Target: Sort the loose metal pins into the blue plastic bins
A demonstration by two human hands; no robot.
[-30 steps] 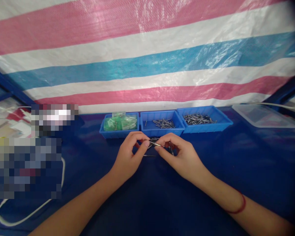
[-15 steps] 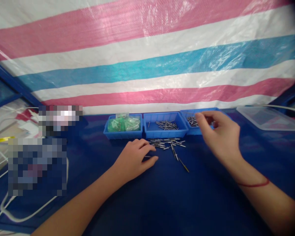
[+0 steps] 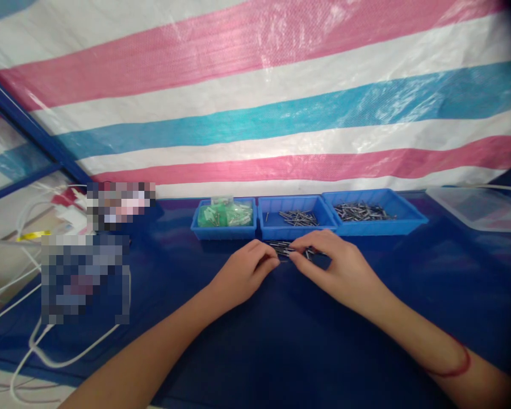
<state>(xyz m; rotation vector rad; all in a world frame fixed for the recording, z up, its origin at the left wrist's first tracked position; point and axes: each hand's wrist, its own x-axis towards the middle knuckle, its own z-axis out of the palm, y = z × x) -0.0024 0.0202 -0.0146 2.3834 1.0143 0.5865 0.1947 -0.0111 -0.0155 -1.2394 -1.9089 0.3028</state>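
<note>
On the blue tabletop lies a loose pile of thin metal rods [image 3: 276, 245], partly hidden by my fingers; they are too small to tell whether they are rivets or drill bits. At the pile's left front edge, my left hand [image 3: 247, 270] is closed in a pinch, a thin rod tip showing at its fingertips. From the right, my right hand [image 3: 338, 264] reaches to the pile, thumb and forefinger nearly together on a thin metal rod. Behind the hands, the middle blue bin [image 3: 296, 232] holds more rods, and the right blue bin [image 3: 381, 227] holds a larger heap.
A left blue bin [image 3: 223, 233] contains green and clear bags. A clear plastic lid [image 3: 472, 210] lies at the back right. White cables [image 3: 68, 360] loop across the left side beside blurred items. A striped sheet [image 3: 255, 125] hangs behind the bins.
My right hand has come from over the right bin, left and down to the pile beside my left hand. The left thumb and fingers have drawn together. The view has shifted slightly.
</note>
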